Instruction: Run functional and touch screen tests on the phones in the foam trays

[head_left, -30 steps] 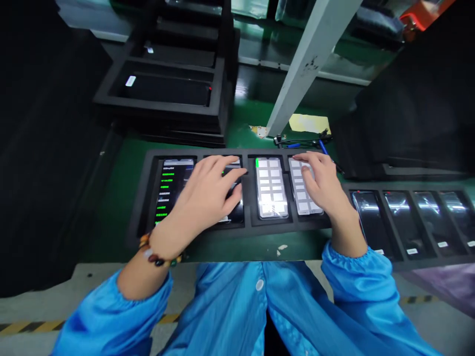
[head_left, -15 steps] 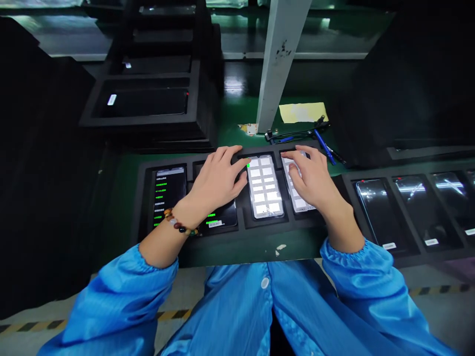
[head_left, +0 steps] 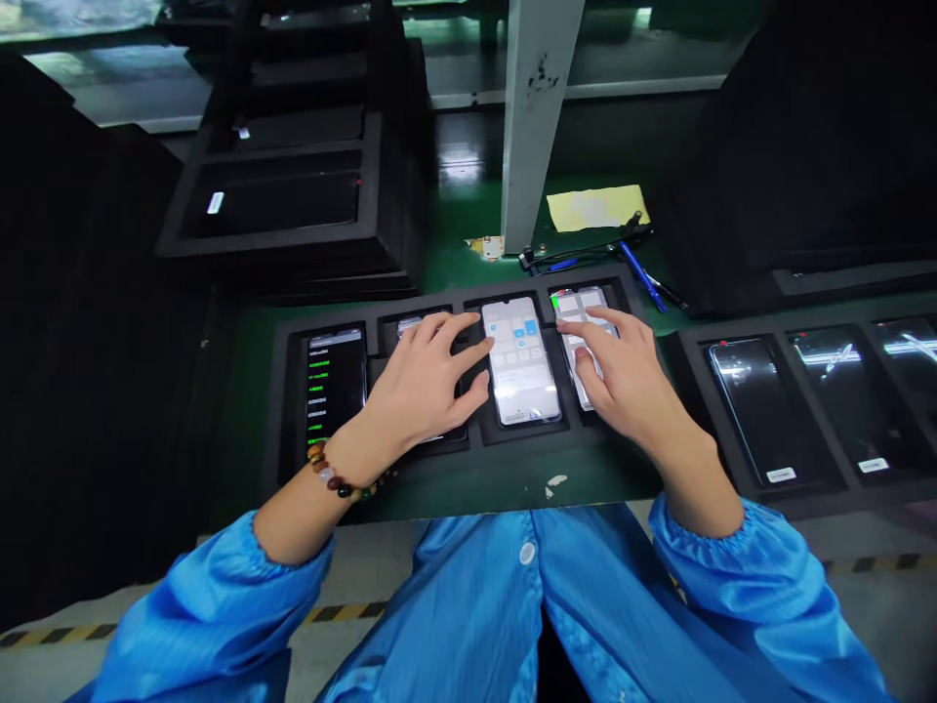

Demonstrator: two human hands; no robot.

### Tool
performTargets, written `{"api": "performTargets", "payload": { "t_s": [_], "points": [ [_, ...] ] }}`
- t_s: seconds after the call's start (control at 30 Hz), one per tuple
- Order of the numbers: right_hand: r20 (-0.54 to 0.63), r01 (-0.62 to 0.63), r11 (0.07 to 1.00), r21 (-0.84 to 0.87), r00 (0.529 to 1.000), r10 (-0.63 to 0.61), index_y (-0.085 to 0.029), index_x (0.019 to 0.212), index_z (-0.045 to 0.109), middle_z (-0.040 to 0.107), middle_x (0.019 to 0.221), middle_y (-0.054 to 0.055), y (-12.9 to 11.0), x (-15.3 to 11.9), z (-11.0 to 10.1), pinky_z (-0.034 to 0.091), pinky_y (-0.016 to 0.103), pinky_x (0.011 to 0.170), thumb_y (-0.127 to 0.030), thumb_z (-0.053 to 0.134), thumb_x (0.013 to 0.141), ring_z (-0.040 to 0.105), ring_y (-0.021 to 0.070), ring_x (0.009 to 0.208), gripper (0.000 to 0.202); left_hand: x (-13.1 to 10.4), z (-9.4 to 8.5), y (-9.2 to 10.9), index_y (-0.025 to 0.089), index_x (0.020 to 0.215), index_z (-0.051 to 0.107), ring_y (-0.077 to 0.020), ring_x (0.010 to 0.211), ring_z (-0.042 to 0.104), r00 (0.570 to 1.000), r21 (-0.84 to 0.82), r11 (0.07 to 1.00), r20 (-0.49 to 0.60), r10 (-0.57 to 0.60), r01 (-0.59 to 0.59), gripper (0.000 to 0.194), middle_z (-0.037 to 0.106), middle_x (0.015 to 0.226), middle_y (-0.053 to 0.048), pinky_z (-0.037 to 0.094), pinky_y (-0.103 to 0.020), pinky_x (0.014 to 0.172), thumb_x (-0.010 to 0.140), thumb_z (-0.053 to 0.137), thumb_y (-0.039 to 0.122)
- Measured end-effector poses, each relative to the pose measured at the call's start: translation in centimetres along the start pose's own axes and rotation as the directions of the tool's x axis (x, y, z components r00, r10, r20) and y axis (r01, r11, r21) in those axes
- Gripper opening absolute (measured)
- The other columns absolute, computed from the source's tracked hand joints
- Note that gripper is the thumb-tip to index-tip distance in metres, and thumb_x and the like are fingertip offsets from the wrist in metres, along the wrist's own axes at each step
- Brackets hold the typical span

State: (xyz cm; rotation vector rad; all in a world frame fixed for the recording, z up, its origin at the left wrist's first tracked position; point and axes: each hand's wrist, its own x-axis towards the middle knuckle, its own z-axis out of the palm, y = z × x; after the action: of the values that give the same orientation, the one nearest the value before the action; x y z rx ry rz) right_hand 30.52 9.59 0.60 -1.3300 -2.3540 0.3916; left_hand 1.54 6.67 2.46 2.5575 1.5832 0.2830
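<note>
Several smartphones lie face up in the slots of a black foam tray point(head_left: 474, 441) in front of me. My left hand point(head_left: 431, 376) is open over the second smartphone point(head_left: 410, 325), mostly covering it. Its index fingertip reaches the left edge of the lit smartphone point(head_left: 525, 391), which shows a pale screen with blue tiles. My right hand point(head_left: 622, 366), fingers apart, hovers over or touches the rightmost smartphone point(head_left: 571, 303), whose screen has white blocks and a green mark. At the far left, a smartphone point(head_left: 335, 386) displays green and white text lines on black.
A stack of black foam trays point(head_left: 278, 244) with phones rises at the back left. Another phone tray point(head_left: 841, 391) lies right. Behind my tray are a grey post point(head_left: 538, 127), yellow paper point(head_left: 596, 208), cables point(head_left: 586, 259) and a blue pen point(head_left: 642, 276). Dark stacks flank both sides.
The third phone's screen has gone from white blocks to a pale page with blue tiles. My right hand has moved slightly down and right, uncovering the rightmost phone's top. The view has shifted slightly.
</note>
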Motion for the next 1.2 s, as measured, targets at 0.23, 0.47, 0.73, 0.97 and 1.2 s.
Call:
{"api": "performTargets", "payload": {
  "t_s": [0.23, 0.47, 0.73, 0.97, 1.2],
  "points": [
    [-0.001, 0.025, 0.999, 0.022, 1.000, -0.025, -0.023, 0.146, 0.061, 0.072, 0.148, 0.011, -0.4, -3.7, -0.3, 0.040, 0.058, 0.121, -0.016, 0.047, 0.108, 0.053, 0.0351, 0.149, 0.042, -1.4, -0.3, 0.6, 0.015, 0.138, 0.076, -0.0419, 0.135, 0.058, 0.990, 0.020, 0.991, -0.048, 0.136, -0.135, 0.046, 0.064, 0.153, -0.019, 0.052, -0.062, 0.110, 0.104, 0.055, 0.038],
    [-0.012, 0.006, 1.000, 0.016, 1.000, -0.006, -0.020, 0.144, 0.065, 0.074, 0.139, 0.014, -0.2, -2.5, -0.2, 0.041, 0.058, 0.121, -0.017, 0.044, 0.108, 0.052, 0.0358, 0.151, 0.042, -0.8, 0.0, 0.4, 0.019, 0.137, 0.077, -0.0406, 0.137, 0.057, 0.994, -0.009, 0.994, -0.037, 0.105, -0.105, 0.043, 0.063, 0.155, -0.019, 0.050, -0.063, 0.114, 0.104, 0.056, 0.037],
    [0.066, 0.054, 0.998, 0.016, 0.996, -0.055, -0.023, 0.144, 0.065, 0.071, 0.145, 0.014, 1.4, 1.1, -0.6, 0.038, 0.062, 0.122, -0.019, 0.042, 0.108, 0.049, 0.0370, 0.153, 0.043, -0.4, -0.9, 0.4, 0.022, 0.141, 0.075, -0.0401, 0.138, 0.056, 0.989, -0.065, 0.990, -0.092, 0.118, -0.124, 0.042, 0.060, 0.156, -0.019, 0.050, -0.064, 0.112, 0.103, 0.058, 0.031],
    [0.129, 0.135, 0.991, 0.023, 0.982, -0.137, -0.020, 0.141, 0.067, 0.071, 0.142, 0.018, 2.8, 2.0, -1.6, 0.039, 0.061, 0.122, -0.021, 0.039, 0.110, 0.050, 0.0362, 0.152, 0.041, -0.7, -0.3, 1.9, 0.026, 0.138, 0.076, -0.0367, 0.139, 0.055, 0.960, -0.149, 0.950, 0.014, 0.280, -0.275, 0.040, 0.059, 0.158, -0.015, 0.044, -0.063, 0.122, 0.104, 0.056, 0.027],
    [0.143, 0.234, 0.971, 0.049, 0.961, -0.239, -0.021, 0.139, 0.067, 0.073, 0.138, 0.017, 4.3, 3.3, -1.9, 0.041, 0.061, 0.120, -0.016, 0.043, 0.107, 0.052, 0.0366, 0.151, 0.040, 0.3, -0.3, -0.6, 0.024, 0.145, 0.069, -0.0378, 0.144, 0.051, 0.992, -0.112, 0.991, -0.102, -0.081, 0.070, 0.043, 0.057, 0.160, -0.016, 0.043, -0.064, 0.120, 0.108, 0.049, 0.027]
  ]
}}
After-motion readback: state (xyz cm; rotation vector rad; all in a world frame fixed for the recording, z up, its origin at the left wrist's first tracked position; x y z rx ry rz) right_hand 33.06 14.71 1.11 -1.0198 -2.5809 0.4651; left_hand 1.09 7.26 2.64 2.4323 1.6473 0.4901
